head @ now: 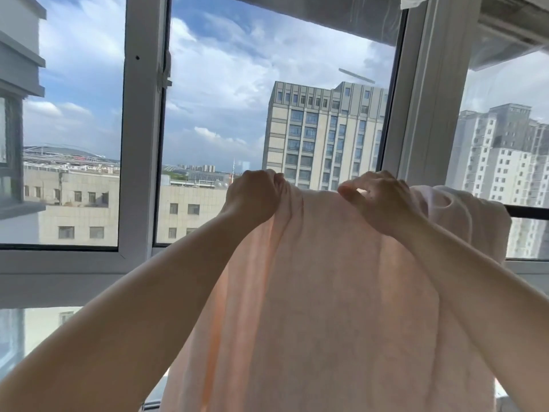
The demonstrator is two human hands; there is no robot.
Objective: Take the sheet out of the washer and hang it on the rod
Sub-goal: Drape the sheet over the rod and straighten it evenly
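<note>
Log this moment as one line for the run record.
stage: hanging | left hand: grips pink sheet top edge | right hand: pinches same edge | sheet: draped over black rod

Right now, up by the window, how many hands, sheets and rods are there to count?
Hands: 2, the left hand and the right hand, each gripping the top edge of the cloth
Sheets: 1, the pale pink sheet
Rods: 1, the dark rod, showing past the sheet on the right
Total: 4
</note>
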